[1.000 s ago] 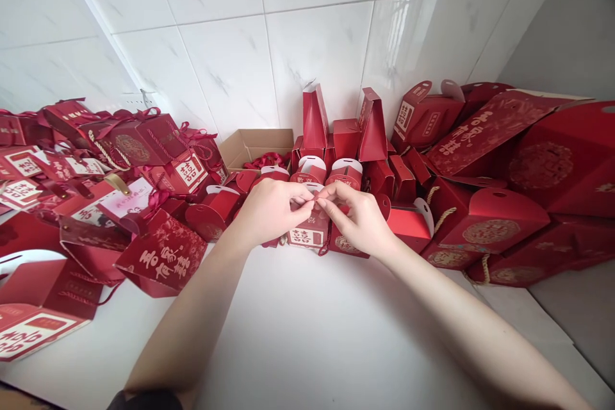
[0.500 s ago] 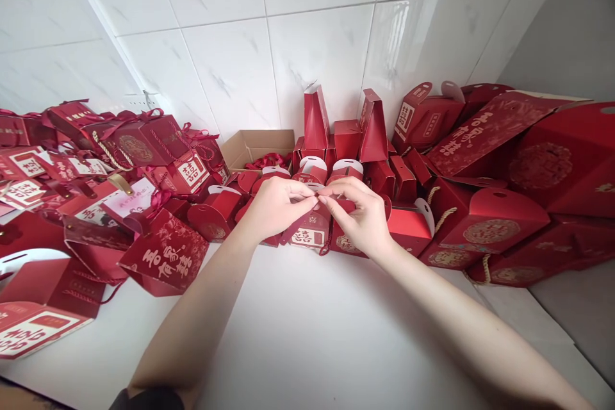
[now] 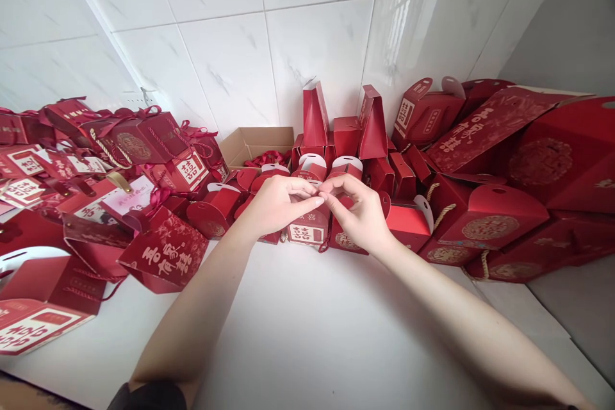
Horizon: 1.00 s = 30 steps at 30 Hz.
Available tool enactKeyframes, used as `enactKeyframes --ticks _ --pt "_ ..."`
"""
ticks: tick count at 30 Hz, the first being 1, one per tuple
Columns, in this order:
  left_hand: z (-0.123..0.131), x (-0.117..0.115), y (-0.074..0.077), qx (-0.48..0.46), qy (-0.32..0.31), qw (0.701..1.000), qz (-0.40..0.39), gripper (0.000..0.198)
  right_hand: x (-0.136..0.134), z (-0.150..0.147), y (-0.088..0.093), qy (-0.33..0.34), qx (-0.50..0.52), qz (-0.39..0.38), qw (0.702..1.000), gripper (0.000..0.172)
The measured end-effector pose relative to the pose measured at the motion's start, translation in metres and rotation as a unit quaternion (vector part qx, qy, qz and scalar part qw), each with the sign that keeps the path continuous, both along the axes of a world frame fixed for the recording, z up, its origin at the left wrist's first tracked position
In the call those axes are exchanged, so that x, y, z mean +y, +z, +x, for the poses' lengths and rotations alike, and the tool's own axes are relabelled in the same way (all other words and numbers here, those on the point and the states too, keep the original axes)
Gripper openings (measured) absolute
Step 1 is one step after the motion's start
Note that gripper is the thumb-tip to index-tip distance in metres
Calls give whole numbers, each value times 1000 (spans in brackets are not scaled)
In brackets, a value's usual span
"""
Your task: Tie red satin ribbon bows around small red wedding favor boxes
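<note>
My left hand (image 3: 282, 202) and my right hand (image 3: 359, 211) meet above a small red gift box (image 3: 307, 234) with a white printed label. Thumb and fingers are pinched together on each hand, with the fingertips touching or nearly so. Whatever is between them is hidden or too small to make out. A dark red cord (image 3: 325, 241) hangs by the box's right edge. Just behind stand other red boxes with rounded, white-lined handle flaps (image 3: 346, 165).
Decorated red boxes with ribbons (image 3: 139, 138) crowd the left side. Larger red boxes with rope handles (image 3: 490, 221) are stacked at the right. An open cardboard box (image 3: 259, 138) with red cord stands by the tiled wall (image 3: 317, 57). White tabletop (image 3: 283, 327) lies in front.
My hands stay together over the same box, with only slight finger movement. More of the box's front shows between them. The view has shifted a little.
</note>
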<state>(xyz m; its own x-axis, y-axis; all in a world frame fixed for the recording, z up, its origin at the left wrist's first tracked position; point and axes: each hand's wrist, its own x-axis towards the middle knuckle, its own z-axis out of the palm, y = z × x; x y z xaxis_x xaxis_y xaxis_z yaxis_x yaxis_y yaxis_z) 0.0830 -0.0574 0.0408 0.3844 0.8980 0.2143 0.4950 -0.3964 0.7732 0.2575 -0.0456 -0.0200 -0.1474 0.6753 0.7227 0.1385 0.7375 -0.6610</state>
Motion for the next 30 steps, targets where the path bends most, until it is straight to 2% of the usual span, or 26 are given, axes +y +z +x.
enactKeyframes --ticks 10,14,19,24,30 --pt "-5 -1 2 28 -7 999 22 21 -1 -2 2 87 61 -109 988 13" --pt "-5 -1 4 -4 -11 1000 -25 22 -2 -2 3 76 83 -105 988 13" --pt "-8 0 6 -44 21 997 -63 22 0 0 4 86 119 -123 981 18" --pt "-10 5 5 -87 -10 991 -106 25 2 1 3 75 92 -139 983 24" --pt "-11 6 4 -92 -27 986 -134 27 1 -1 0 97 65 -119 986 22"
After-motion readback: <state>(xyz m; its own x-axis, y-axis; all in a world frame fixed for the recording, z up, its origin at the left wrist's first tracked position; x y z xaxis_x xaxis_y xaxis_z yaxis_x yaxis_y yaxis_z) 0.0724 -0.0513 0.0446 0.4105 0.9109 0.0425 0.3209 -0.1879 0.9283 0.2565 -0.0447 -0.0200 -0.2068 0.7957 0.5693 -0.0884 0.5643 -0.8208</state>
